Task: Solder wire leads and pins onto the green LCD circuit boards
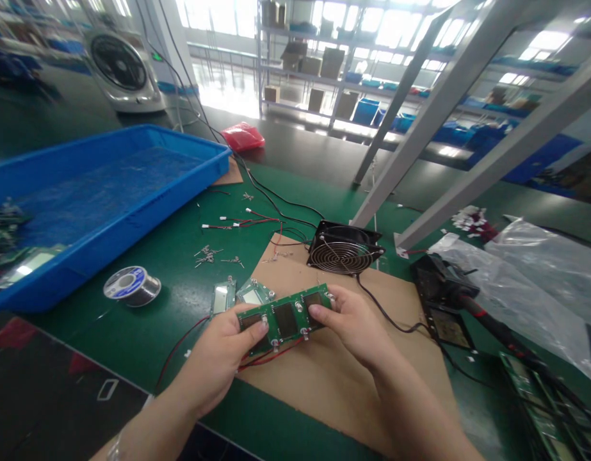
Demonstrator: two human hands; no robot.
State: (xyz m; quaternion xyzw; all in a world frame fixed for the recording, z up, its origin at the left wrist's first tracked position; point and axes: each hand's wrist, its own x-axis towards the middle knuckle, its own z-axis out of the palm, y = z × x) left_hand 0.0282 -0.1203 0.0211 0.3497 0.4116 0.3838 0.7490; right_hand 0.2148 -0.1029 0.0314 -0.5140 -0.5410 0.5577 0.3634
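A long green circuit board [285, 321] with several dark rectangular panels and small clear parts is held level above a brown cardboard sheet [333, 390]. My left hand [228, 339] grips its left end, thumb on top. At the right end, my right hand [350, 320] pinches it with the thumb over a dark panel. Red and black wires [276, 356] show beneath the board. Just behind lie two smaller boards with pale displays, one a rectangular board [223, 298] and one an angled board [255, 293]. The fingers under the held board are mostly hidden.
A solder spool [132, 286] and a blue tray [180, 186] holding boards are at left. Behind the cardboard stands a black fan [343, 248]. White-plug wires [251, 219] lie nearby. At right are a soldering iron stand [444, 282], plastic bags [526, 275] and more boards [540, 403].
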